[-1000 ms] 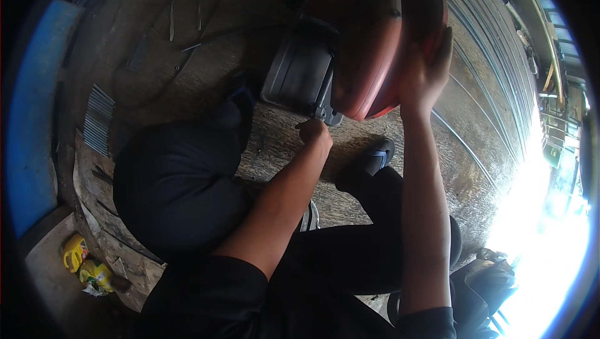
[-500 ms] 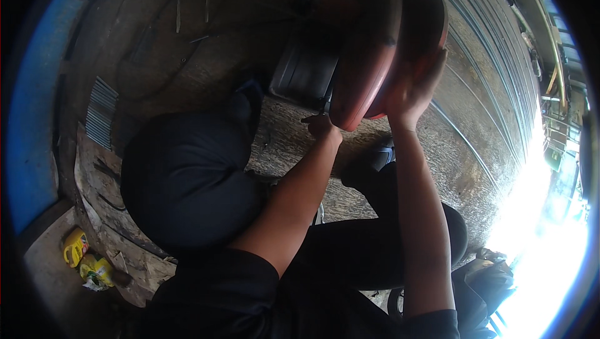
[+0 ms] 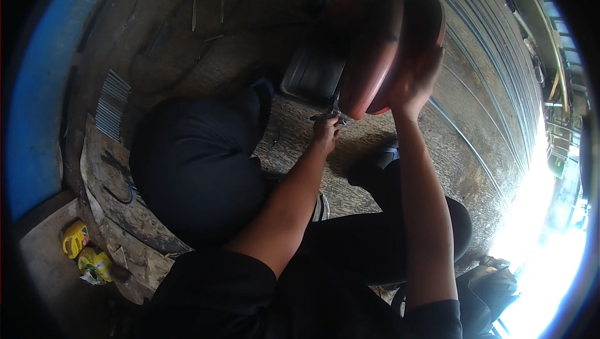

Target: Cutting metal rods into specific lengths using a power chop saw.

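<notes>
- Machine (image 3: pixel 314 73), black-bodied: on the floor (image 3: pixel 344 196) ahead; red housing (image 3: pixel 374 64) and red disc (image 3: pixel 422 29) appear already alongside it.
- Right hand (image 3: pixel 415 86): spread flat against the disc, apart from the left.
- Left hand (image 3: pixel 326 133): at a metal fitting (image 3: pixel 324 116); grip and remaining work cannot be told.

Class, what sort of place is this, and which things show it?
Probably a metalworking shop: a red-and-black machine, long thin rods lying at right, and short rods in a row at left.
</notes>
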The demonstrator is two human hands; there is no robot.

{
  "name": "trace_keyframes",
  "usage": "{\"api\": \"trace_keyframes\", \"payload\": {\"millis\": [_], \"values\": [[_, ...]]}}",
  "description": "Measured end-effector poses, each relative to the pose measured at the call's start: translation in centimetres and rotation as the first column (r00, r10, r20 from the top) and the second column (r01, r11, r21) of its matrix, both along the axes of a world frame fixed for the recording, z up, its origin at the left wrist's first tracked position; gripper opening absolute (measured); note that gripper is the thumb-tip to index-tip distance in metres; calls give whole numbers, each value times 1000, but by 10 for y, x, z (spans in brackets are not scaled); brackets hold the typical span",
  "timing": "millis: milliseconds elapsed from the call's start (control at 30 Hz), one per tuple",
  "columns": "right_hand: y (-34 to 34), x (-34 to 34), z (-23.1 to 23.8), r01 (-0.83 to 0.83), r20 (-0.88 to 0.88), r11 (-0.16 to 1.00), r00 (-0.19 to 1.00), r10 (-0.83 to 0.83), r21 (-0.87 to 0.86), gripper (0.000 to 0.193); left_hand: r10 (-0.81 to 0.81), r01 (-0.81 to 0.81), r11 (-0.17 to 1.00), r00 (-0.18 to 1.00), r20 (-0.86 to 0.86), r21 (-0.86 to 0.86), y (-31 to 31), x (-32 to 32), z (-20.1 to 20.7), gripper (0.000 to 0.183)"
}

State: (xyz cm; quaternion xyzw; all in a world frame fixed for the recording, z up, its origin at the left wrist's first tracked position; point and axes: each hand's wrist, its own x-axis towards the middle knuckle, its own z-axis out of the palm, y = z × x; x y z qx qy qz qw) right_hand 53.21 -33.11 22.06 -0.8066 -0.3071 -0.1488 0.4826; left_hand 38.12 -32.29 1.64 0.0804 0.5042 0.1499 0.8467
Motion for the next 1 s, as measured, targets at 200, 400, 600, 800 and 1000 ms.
{"api": "trace_keyframes", "payload": {"millis": [200,400,600,800,1000], "values": [[-1,2,-2,0,39,1000,999,-1,8,66,-101,102,991,995,-7,90,1,-5,-1,11],[0,7,4,-5,21,1000,1000,5,-10,66,-77,72,982,997,20,177,-1,-11,-6,10],[4,20,19,-54,-17,995,998,56,80,66,-32,41,998,988,151,-57,6,-7,-3,8],[8,26,19,-93,-36,984,994,100,151,67,-5,46,984,972,235,-171,10,4,-12,8],[6,22,22,-60,-64,992,996,67,113,68,-226,176,966,930,291,188,-3,-16,-20,10]]}}
